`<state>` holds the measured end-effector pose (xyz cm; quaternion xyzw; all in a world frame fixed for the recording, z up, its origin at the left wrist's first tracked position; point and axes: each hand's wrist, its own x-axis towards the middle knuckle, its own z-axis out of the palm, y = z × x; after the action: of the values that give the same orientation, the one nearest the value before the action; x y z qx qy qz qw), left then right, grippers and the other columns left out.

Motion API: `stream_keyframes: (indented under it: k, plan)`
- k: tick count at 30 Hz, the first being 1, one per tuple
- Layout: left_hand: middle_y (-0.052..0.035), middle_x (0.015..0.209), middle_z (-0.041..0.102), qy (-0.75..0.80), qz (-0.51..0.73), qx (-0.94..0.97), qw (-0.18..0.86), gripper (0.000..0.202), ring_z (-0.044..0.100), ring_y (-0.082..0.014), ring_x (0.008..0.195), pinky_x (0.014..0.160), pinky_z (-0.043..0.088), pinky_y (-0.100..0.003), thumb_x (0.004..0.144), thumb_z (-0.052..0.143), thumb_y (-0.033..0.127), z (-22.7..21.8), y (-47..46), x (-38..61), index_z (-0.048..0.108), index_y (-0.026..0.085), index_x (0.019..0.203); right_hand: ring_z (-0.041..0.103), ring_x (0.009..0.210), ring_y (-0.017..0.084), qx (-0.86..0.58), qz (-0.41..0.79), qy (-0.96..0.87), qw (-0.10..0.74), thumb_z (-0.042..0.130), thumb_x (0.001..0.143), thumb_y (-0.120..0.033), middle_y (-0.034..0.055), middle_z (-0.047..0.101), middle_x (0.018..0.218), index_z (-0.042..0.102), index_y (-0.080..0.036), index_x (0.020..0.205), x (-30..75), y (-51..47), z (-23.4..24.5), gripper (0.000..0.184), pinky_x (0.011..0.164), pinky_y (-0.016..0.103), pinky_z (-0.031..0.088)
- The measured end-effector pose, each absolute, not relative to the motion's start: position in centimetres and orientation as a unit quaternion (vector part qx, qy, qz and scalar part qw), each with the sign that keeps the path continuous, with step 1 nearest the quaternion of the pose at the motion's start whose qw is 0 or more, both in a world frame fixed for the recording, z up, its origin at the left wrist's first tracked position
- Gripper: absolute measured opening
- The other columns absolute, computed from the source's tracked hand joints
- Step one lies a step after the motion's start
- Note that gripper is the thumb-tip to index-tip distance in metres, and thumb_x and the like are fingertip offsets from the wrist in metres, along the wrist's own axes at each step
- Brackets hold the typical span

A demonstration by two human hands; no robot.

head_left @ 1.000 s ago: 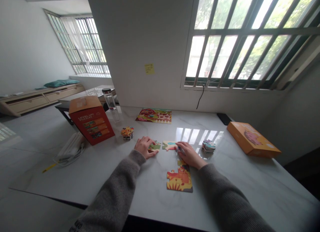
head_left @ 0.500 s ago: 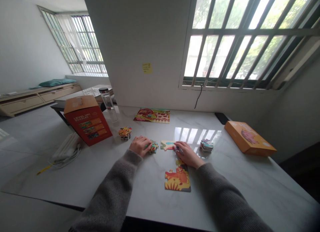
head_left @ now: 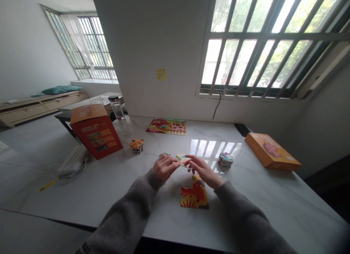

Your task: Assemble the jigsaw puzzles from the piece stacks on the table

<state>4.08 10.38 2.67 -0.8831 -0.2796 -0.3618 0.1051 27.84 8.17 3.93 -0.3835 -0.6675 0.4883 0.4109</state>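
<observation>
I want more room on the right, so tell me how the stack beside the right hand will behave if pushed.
The stack would probably shear or topple, since it looks loosely piled with uneven edges. Its bottom may slide easily, as the table looks smooth and glossy.

A home-like room, judging by the curtained window [head_left: 82,42], low drawer bench [head_left: 41,106] and teal cushion [head_left: 62,89].

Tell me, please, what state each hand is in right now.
Left hand: fingers bent, at the near left edge of the piece; grip cannot be told.
Right hand: fingers parted, at the piece's right end; grip cannot be told.
</observation>
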Motion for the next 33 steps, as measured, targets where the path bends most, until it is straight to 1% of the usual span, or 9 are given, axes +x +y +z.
stream_keyframes:
  k: [4,8,12,15,19,23,26,29,33]
  plan:
    - [-0.0065,0.099,0.073,-0.272,-0.354,-0.888,0.112,0.029,0.064,-0.018,0.086,0.083,0.045,-0.035,0.103,0.041,0.02,2.3,10.7,3.8,0.07,0.024,0.109,0.052,0.064,0.01,-0.354,0.571,-0.587,0.452,0.071,0.085,-0.041,0.0026,0.063,0.096,0.061,-0.024,0.13,27.2,7.7,3.9,0.049,0.058,0.026,0.046]
    - [-0.0068,0.096,0.072,-0.263,-0.356,-0.888,0.124,0.031,0.064,-0.0181,0.087,0.084,0.046,-0.035,0.102,0.041,0.018,2.2,11.0,3.7,0.07,0.024,0.11,0.056,0.072,0.011,-0.362,0.583,-0.538,0.491,0.078,0.078,-0.036,0.0081,0.062,0.116,0.061,-0.025,0.13,27.0,7.8,3.8,0.056,0.066,0.028,0.05]
    - [-0.005,0.096,0.072,-0.284,-0.392,-0.869,0.102,0.024,0.063,-0.0182,0.086,0.083,0.045,-0.035,0.101,0.046,0.022,2.2,11.0,4.2,0.069,0.025,0.108,0.06,0.076,0.012,-0.348,0.588,-0.527,0.505,0.079,0.077,-0.032,0.0058,0.065,0.108,0.061,-0.023,0.131,26.8,7.8,3.7,0.058,0.072,0.031,0.052]
    - [-0.0084,0.111,0.07,-0.315,-0.417,-0.851,0.055,0.029,0.062,-0.0219,0.095,0.087,0.044,-0.038,0.099,0.052,0.034,2.2,10.8,4.5,0.061,0.022,0.124,0.062,0.075,0.013,-0.351,0.582,-0.531,0.506,0.078,0.078,-0.031,0.0035,0.067,0.097,0.063,-0.02,0.126,26.6,7.6,3.8,0.052,0.074,0.031,0.052]
    - [-0.0133,0.123,0.063,-0.333,-0.372,-0.866,0.013,0.073,0.058,-0.029,0.106,0.093,0.041,-0.044,0.081,0.067,0.064,1.9,10.8,4.8,0.051,0.019,0.137,0.065,0.075,0.014,-0.356,0.568,-0.544,0.505,0.077,0.079,-0.032,0.0025,0.067,0.095,0.062,-0.021,0.123,26.4,7.2,4.0,0.048,0.074,0.032,0.053]
    - [-0.0116,0.12,0.063,-0.348,-0.341,-0.873,0.0,0.067,0.057,-0.029,0.105,0.095,0.039,-0.044,0.076,0.072,0.062,1.6,11.0,4.8,0.058,0.021,0.127,0.066,0.076,0.015,-0.359,0.548,-0.567,0.5,0.073,0.082,-0.034,0.0022,0.067,0.093,0.062,-0.022,0.121,26.2,7.2,3.8,0.042,0.074,0.033,0.055]
    - [-0.0116,0.12,0.062,-0.355,-0.333,-0.873,-0.015,0.064,0.055,-0.0291,0.105,0.094,0.038,-0.044,0.076,0.074,0.056,1.6,11.2,4.5,0.059,0.021,0.127,0.067,0.078,0.016,-0.384,0.499,-0.593,0.502,0.063,0.09,-0.037,0.0045,0.066,0.098,0.062,-0.021,0.121,26.7,7.6,3.5,0.035,0.074,0.035,0.057]
    - [-0.0112,0.121,0.06,-0.37,-0.325,-0.87,-0.028,0.066,0.054,-0.0298,0.106,0.093,0.038,-0.044,0.073,0.076,0.054,1.5,11.5,4.0,0.06,0.022,0.129,0.067,0.085,0.018,-0.423,0.379,-0.645,0.511,0.053,0.095,-0.034,0.0073,0.066,0.105,0.062,-0.022,0.122,27.9,8.1,3.5,0.031,0.078,0.038,0.057]
    - [-0.01,0.123,0.059,-0.382,-0.315,-0.868,-0.043,0.067,0.052,-0.03,0.109,0.094,0.036,-0.043,0.071,0.077,0.055,1.3,11.8,3.7,0.061,0.026,0.13,0.061,0.112,0.024,-0.394,0.235,-0.764,0.453,0.055,0.093,-0.023,0.0106,0.062,0.124,0.059,-0.025,0.13,29.1,7.8,4.1,0.037,0.094,0.044,0.054]
